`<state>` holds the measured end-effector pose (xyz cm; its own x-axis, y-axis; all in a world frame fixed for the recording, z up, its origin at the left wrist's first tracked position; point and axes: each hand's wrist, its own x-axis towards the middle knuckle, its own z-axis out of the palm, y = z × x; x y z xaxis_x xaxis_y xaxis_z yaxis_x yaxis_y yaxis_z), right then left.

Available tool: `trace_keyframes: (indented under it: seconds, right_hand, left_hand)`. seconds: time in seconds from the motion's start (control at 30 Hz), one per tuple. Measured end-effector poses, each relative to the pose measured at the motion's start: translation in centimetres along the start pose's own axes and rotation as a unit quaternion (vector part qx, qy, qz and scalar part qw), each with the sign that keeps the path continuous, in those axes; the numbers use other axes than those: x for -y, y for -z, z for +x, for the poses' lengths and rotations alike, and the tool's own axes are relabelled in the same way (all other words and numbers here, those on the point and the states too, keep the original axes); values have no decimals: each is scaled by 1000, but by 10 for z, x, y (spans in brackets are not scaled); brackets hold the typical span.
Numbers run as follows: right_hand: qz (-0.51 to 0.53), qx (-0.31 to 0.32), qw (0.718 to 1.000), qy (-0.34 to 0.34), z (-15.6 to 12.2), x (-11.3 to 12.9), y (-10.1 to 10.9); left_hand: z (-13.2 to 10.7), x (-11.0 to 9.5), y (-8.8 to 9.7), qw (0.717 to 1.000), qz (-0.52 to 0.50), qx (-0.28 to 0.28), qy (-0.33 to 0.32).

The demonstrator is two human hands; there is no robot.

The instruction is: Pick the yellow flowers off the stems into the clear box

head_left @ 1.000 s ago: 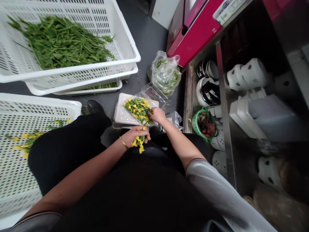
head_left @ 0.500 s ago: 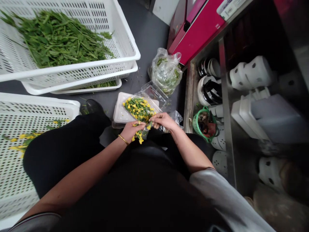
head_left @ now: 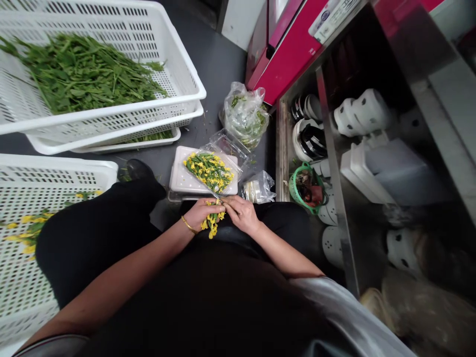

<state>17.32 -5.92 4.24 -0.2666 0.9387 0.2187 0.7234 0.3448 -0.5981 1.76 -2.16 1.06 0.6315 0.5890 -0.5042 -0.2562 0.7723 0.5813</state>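
On the person's lap, in the head view, the left hand (head_left: 201, 214) is closed around a small bunch of yellow flowers on green stems (head_left: 212, 224). The fingers wrap it and the blossoms hang out below the palm. A thin gold bangle (head_left: 189, 225) sits on that wrist. The right hand (head_left: 242, 214) lies just beside it, fingers curled, with their tips meeting the upper end of the bunch. Whether they pinch a stem or only touch it cannot be told.

Just beyond the hands, on the dark grey floor (head_left: 219, 64), a clear plastic punnet (head_left: 209, 171) heaped with the same yellow flowers rests on a flat white perforated tray (head_left: 180, 181). A small crumpled clear bag (head_left: 257, 187) lies beside the tray, near the right hand. Further back stands a larger clear plastic bag of green scraps (head_left: 245, 114).

To the left, a white slotted plastic crate (head_left: 111, 171) holds a few loose yellow flowers (head_left: 26, 230). Behind it, a stack of white slotted crates (head_left: 186, 96) carries a pile of green leafy stems (head_left: 82, 74) in the top one. A black shoe (head_left: 137, 169) shows between the crates and the tray.

To the right, a steel shelf (head_left: 334, 163) holds white and black bowls (head_left: 310, 136), with a small green plastic basket (head_left: 307, 188) at its edge. A red cabinet (head_left: 286, 54) stands behind.
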Motion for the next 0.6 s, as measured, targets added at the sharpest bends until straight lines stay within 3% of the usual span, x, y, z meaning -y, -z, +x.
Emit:
trace_keyframes:
  seconds: [0.1,0.2,0.27,0.33,0.43,0.6]
  right_hand:
    - [-3,0,1000,-4,-9,4,2]
    - [-41,86,994,-46,-15,-3,14]
    - [-74,155,979,-108,-8,-15,23]
    - [-121,175,961,-178,12,-32,25]
    - [-212,165,938,-219,61,-60,4]
    - [-269,315,851,-325,124,-96,-45]
  left_hand:
    - [-2,-3,-1,1000,-7,-11,-24]
    - [-1,-12,3,998,-1,-43,-35]
    - [1,-17,6,999,11,-29,-19]
    - [3,-18,7,1000,25,15,2]
    - [5,-18,8,997,49,59,25]
    - [12,-18,13,999,36,6,22]
